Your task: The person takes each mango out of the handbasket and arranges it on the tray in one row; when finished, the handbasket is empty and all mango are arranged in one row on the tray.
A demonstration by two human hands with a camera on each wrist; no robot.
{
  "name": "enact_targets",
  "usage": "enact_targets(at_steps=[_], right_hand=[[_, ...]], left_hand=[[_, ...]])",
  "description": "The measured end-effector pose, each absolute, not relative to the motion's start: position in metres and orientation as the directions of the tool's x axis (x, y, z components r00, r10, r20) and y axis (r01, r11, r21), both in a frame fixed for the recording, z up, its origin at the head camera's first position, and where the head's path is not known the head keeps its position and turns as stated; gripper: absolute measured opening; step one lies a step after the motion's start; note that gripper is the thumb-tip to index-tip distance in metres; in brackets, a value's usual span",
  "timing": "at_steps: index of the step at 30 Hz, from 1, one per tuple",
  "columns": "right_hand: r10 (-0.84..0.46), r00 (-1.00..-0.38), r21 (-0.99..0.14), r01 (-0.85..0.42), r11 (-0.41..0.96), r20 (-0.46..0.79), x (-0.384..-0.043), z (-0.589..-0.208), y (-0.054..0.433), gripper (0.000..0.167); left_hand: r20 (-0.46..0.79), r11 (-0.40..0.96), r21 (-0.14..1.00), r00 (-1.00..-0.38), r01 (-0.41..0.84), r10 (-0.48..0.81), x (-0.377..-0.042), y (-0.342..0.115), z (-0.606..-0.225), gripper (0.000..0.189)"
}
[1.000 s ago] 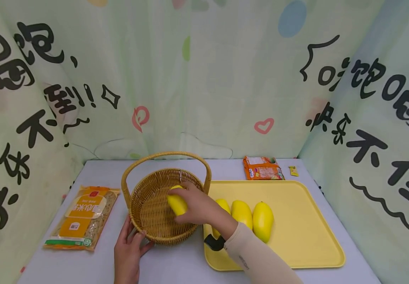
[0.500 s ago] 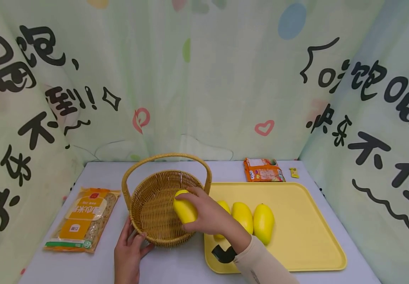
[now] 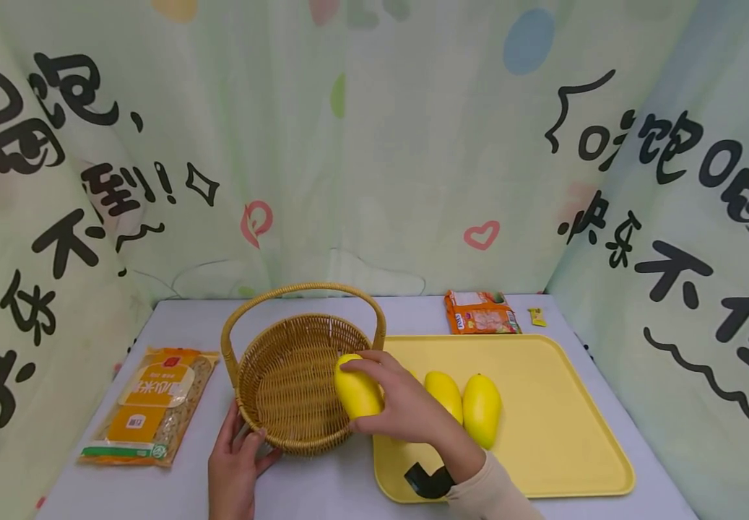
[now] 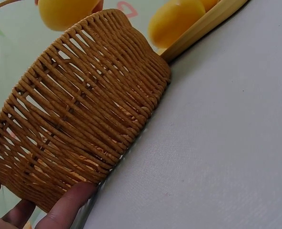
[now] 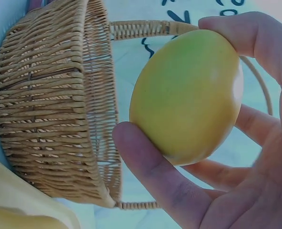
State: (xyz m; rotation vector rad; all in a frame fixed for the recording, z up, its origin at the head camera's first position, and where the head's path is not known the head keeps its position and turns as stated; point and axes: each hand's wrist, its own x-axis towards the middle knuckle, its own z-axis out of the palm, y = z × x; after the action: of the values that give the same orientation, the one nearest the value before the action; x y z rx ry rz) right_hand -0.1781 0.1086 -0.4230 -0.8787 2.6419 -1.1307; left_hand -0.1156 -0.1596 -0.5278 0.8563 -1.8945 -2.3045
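A yellow mango (image 3: 356, 390) is held by my right hand (image 3: 407, 401), thumb on one side and fingers on the other, at the right rim of the wicker basket (image 3: 296, 390). In the right wrist view the mango (image 5: 188, 95) shows a greenish patch and is beside the basket's opening. My left hand (image 3: 237, 462) holds the basket low at its front left, the thumb (image 4: 67, 205) against the woven side. No fruit shows inside the basket. Two more mangoes (image 3: 481, 410) lie on the yellow tray (image 3: 556, 426), with another mostly hidden behind my right hand.
A bag of grain-like food (image 3: 149, 404) lies left of the basket. Behind the tray are an orange snack packet (image 3: 482, 313) and a small yellow sachet (image 3: 537, 316). The basket's tall handle (image 3: 305, 287) arches over it. Printed curtains (image 3: 374, 159) enclose the table.
My right hand has drawn the mango rightward, from over the basket's inside to its right rim near the tray. The left hand stays at the basket.
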Motion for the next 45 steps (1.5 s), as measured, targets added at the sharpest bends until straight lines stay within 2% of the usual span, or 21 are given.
enact_targets(at_steps=[8, 15, 22, 32, 45], right_hand=[[-0.528, -0.84, -0.723, -0.444, 0.529, 0.13, -0.167, -0.42, 0.127, 0.073], [-0.496, -0.861, -0.798, -0.376, 0.472, 0.112, -0.164, -0.418, 0.145, 0.073], [-0.435, -0.891, -0.815, -0.345, 0.465, 0.129, -0.159, -0.413, 0.166, 0.073], [-0.386, -0.903, -0.81, -0.365, 0.458, 0.189, -0.149, -0.409, 0.194, 0.069], [-0.291, -0.939, -0.816, -0.309, 0.488, 0.182, -0.13, -0.414, 0.229, 0.07]], left_hand=[[-0.385, -0.255, 0.917, -0.85, -0.308, -0.358, -0.116, -0.159, -0.53, 0.082], [-0.382, -0.255, 0.918, -0.852, -0.304, -0.358, -0.116, -0.16, -0.529, 0.082], [-0.386, -0.256, 0.916, -0.85, -0.308, -0.36, -0.116, -0.16, -0.53, 0.082], [-0.353, -0.25, 0.927, -0.874, -0.279, -0.335, -0.113, -0.162, -0.531, 0.08], [-0.37, -0.253, 0.922, -0.86, -0.293, -0.351, -0.115, -0.16, -0.53, 0.08]])
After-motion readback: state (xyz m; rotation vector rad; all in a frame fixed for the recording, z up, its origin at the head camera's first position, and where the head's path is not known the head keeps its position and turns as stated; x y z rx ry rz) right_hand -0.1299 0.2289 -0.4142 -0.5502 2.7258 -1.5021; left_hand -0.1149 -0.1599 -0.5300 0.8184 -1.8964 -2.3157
